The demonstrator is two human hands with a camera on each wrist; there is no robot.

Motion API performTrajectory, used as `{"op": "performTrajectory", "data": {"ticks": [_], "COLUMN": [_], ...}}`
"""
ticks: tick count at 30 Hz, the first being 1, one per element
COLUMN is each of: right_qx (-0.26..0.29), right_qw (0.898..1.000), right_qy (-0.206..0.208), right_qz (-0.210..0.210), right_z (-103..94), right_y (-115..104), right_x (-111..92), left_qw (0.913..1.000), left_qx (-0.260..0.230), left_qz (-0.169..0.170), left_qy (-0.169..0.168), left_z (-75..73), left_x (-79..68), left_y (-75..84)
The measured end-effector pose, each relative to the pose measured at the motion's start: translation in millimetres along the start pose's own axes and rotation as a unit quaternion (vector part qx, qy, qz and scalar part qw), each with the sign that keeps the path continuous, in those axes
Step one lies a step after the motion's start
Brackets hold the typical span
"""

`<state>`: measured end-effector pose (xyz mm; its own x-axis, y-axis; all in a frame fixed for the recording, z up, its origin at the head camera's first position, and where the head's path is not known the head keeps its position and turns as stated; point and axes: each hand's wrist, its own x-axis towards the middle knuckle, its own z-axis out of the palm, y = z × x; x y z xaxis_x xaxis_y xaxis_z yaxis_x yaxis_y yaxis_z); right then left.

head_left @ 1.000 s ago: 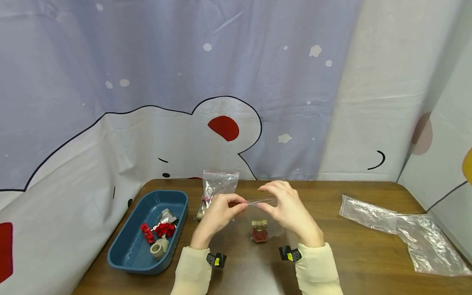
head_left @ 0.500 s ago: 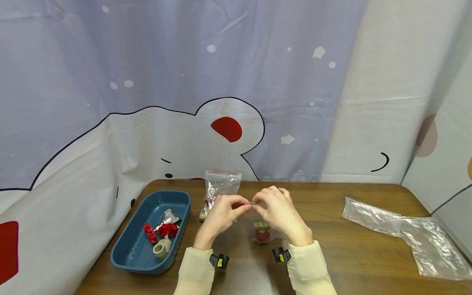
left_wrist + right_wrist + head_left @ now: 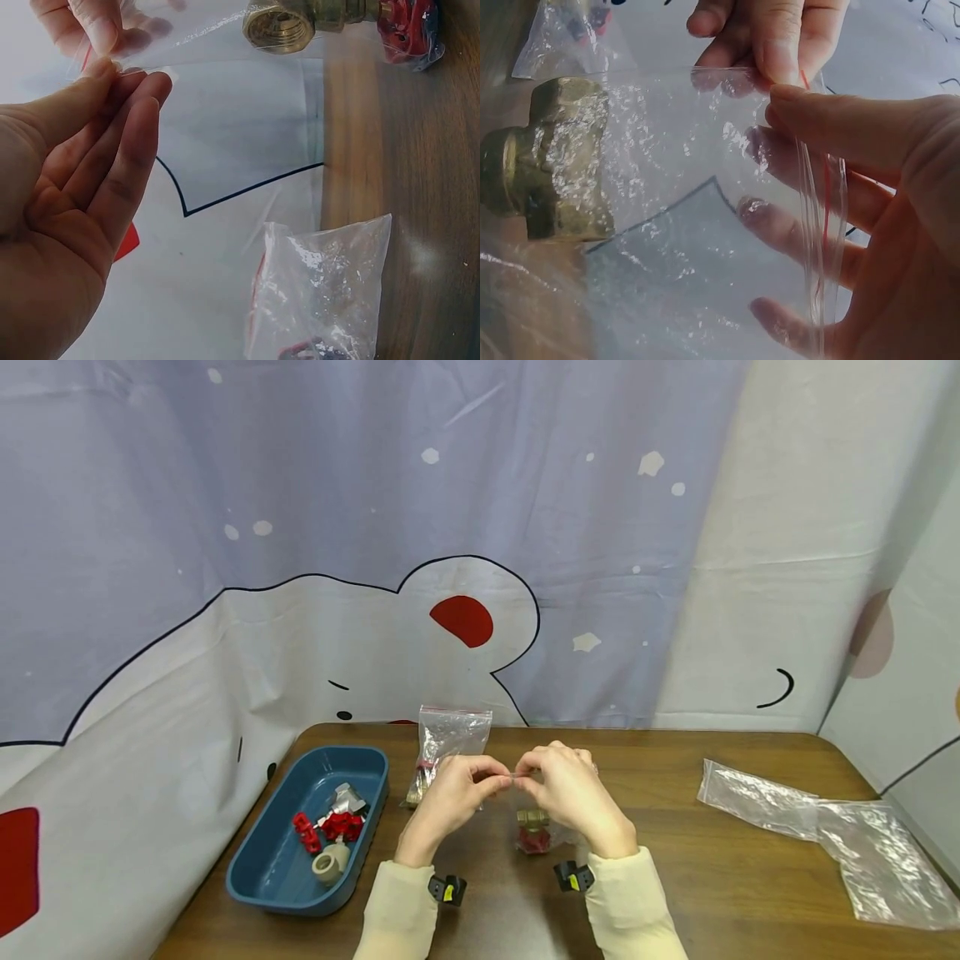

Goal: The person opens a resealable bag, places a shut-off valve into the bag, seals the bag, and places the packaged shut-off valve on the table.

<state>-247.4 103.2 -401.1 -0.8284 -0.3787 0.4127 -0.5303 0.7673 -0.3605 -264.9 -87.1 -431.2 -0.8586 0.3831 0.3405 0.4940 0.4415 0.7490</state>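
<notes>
A clear zip bag (image 3: 667, 180) with a red line along its mouth hangs between my two hands. Inside it, at the bottom, is a brass valve (image 3: 532, 818) with a red handwheel (image 3: 405, 30). My left hand (image 3: 453, 797) pinches one end of the bag's mouth between thumb and fingertips. Close beside it, my right hand (image 3: 572, 793) pinches the same edge between thumb and index finger; in the right wrist view its other fingers lie behind the clear film. Behind my left hand, a second zip bag (image 3: 453, 735) holds brass and red parts.
On the left of the wooden table (image 3: 637, 910) stands a blue tray (image 3: 255, 860) with red pieces (image 3: 306, 832), a beige pipe fitting (image 3: 330, 864) and a silvery piece (image 3: 347, 799). Flat clear bags (image 3: 877, 852) lie at the right. A printed curtain (image 3: 600, 527) hangs behind.
My right hand has moved left along the bag's mouth until its fingertips meet those of my left hand. In the last half second, both hands have stayed nearly still.
</notes>
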Motion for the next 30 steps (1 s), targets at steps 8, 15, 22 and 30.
{"op": "performTrajectory", "data": {"ticks": [8,15,22,30], "right_qx": [0.002,0.002,-0.005,0.006], "right_qw": [1.000,1.000,1.000,0.999], "right_qy": [0.004,0.002,-0.013,-0.023], "right_qz": [0.012,0.017,0.017,0.022], "right_z": [-3.1,-5.2,-8.4,-10.7], "right_y": [-2.1,-2.5,0.3,7.7], "right_x": [0.2,-1.1,-2.9,-4.1], "left_qw": [0.9999,0.9997,0.9996,0.9997], "left_qx": [0.011,0.023,0.022,0.015], "left_qz": [-0.001,0.007,0.009,0.004], "left_qy": [-0.004,-0.010,-0.015,-0.019], "left_z": [0.5,0.7,0.2,-0.8], "left_x": [0.6,0.2,-0.5,-1.2], "left_y": [-0.1,0.9,1.6,1.2]}}
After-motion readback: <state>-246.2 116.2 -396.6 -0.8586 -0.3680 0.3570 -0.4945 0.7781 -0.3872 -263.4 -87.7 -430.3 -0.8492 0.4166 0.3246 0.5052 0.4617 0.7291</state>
